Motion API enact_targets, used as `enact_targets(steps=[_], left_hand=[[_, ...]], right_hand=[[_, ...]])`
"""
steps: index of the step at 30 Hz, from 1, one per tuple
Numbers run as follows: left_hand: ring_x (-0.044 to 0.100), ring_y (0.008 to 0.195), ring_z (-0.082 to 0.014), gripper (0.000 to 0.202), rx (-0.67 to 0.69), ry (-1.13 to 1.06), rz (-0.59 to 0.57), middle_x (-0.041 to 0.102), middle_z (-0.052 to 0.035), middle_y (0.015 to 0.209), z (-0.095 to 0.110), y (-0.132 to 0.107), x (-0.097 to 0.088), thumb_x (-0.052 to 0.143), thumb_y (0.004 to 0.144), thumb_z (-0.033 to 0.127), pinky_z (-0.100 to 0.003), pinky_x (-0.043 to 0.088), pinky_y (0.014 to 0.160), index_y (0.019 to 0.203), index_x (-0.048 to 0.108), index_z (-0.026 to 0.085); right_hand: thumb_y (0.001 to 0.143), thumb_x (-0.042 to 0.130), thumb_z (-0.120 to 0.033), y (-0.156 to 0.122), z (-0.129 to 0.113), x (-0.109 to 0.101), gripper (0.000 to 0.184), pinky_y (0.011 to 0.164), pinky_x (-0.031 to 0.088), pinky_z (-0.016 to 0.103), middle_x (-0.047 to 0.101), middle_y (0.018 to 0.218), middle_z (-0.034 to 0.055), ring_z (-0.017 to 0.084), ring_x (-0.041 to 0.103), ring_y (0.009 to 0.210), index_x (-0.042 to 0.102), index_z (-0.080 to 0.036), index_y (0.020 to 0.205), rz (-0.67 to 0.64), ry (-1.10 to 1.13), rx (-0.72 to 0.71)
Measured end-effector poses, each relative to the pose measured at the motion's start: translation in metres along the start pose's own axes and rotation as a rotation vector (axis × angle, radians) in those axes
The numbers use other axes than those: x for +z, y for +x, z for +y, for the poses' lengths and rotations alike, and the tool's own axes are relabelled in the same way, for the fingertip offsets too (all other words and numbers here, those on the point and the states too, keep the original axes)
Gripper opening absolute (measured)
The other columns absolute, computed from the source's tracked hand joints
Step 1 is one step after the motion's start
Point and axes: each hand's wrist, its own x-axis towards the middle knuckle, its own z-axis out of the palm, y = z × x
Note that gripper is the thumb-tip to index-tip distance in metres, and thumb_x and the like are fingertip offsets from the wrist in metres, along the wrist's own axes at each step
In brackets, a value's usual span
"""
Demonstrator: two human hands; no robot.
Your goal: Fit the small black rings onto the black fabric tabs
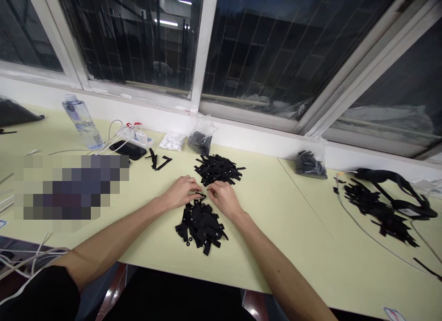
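My left hand (177,192) is closed in a pinch on a small black fabric strip (200,195). Close beside it, my right hand (223,199) has thumb and fingertips pressed together; whatever they hold is too small to make out. Under and in front of both hands lies a heap of black fabric strips (203,224), some with small white marks. Two small black rings (189,242) rest at that heap's lower left edge. Just beyond my fingers spreads a second heap of black strips (217,169).
Toward the window stand a clear bag of black pieces (200,142), a white packet (171,141), a phone (127,149), a power strip (136,137) and a water bottle (83,123). On the right are another bag (311,164), more strips (376,210) and a black headset (407,206) with a cable.
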Motion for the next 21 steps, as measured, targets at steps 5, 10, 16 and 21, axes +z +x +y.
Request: enact_targets(steps=[5,10,16,21], left_hand=[[0.06,0.088,-0.022,0.017,-0.008,0.029,0.034,0.067,-0.0049,0.086,0.001,0.001,0.003,0.059,0.09,0.032,-0.035,0.044,0.082,0.089,0.074,0.024],[0.06,0.083,-0.0204,0.016,-0.09,-0.059,0.164,0.066,-0.0037,0.083,0.003,0.002,-0.002,0.055,0.091,0.028,-0.034,0.045,0.078,0.087,0.071,0.022],[0.058,0.078,-0.0186,0.016,-0.112,-0.093,0.31,0.067,-0.0022,0.081,0.01,0.002,-0.012,0.053,0.092,0.028,-0.034,0.045,0.079,0.09,0.068,0.022],[0.059,0.081,-0.0185,0.013,-0.078,-0.103,0.388,0.067,-0.002,0.081,0.013,0.001,-0.012,0.057,0.091,0.028,-0.035,0.045,0.083,0.088,0.068,0.022]], right_hand=[[0.086,0.057,-0.012,0.0,0.0,-0.003,0.015,0.073,0.038,0.03,0.063,0.08,0.0019,0.016,0.058,0.075,0.069,-0.02,0.089,-0.026,0.073,-0.011],[0.09,0.051,-0.017,0.0,-0.008,-0.009,0.021,0.074,0.044,0.031,0.066,0.087,0.0039,0.017,0.058,0.074,0.069,-0.022,0.101,0.053,0.265,0.081],[0.095,0.048,-0.043,0.002,-0.022,-0.011,0.031,0.07,0.047,0.031,0.069,0.09,0.0051,0.019,0.061,0.077,0.069,-0.02,0.1,0.041,0.679,0.239],[0.086,0.062,-0.048,0.003,-0.034,-0.009,0.032,0.064,0.045,0.028,0.063,0.083,0.0027,0.016,0.055,0.072,0.067,-0.02,0.099,0.006,0.844,0.221]])
